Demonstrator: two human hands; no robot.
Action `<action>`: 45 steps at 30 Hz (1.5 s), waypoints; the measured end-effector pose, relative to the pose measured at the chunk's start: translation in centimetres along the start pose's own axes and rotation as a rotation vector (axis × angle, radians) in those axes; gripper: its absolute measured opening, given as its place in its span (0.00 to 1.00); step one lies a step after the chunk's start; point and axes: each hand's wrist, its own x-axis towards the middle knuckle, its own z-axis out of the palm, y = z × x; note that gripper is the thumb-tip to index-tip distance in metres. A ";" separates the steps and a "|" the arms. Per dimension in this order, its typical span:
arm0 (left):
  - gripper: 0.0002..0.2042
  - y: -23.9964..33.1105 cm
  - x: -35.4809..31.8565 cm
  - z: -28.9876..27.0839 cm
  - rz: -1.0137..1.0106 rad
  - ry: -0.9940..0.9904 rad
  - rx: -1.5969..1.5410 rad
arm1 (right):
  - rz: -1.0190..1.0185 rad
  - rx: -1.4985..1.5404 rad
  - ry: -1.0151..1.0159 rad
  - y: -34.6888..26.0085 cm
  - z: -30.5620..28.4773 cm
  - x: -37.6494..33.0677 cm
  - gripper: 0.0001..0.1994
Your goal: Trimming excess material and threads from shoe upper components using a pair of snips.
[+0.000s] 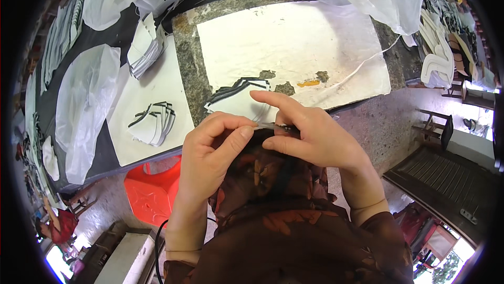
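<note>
A thin greyish piece (269,125), seen nearly edge-on, spans the gap between my hands just in front of my body. My left hand (210,145) pinches its left end between thumb and index finger. My right hand (320,134) has its index finger stretched out, while the thumb and other fingers close around the piece's darker right end; its exact kind I cannot make out. Just beyond my fingers, a stack of white pieces with black edges (236,100) lies at the table's near edge, partly hidden by my hands.
A fanned stack of similar black-edged pieces (155,124) rests on a white sheet (126,150) at left. Behind it stands a tied white bundle (144,47). A large white board (289,37) covers the middle. Plastic bags (86,110) lie around; a red stool (149,192) stands below.
</note>
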 end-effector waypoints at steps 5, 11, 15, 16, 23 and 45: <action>0.05 -1.2 -0.2 -0.6 -0.014 0.049 -0.059 | 0.089 0.291 -0.025 0.5 0.3 0.6 0.21; 0.03 -2.1 -0.8 -1.2 -0.037 0.075 -0.129 | 0.052 0.343 0.078 -0.2 1.4 1.7 0.12; 0.02 -2.6 -1.0 -1.4 0.032 0.066 -0.126 | 0.017 0.278 0.068 -0.3 2.2 2.6 0.09; 0.02 -2.7 -1.0 -1.3 0.056 0.076 -0.135 | 0.060 0.324 0.065 -0.3 2.3 2.8 0.08; 0.03 -3.8 -0.4 -1.8 0.155 0.120 0.004 | 0.198 0.447 0.045 -0.5 1.8 4.0 0.08; 0.06 -4.7 1.6 -4.1 0.070 0.330 0.119 | -0.039 -0.043 0.279 -0.7 4.0 7.8 0.09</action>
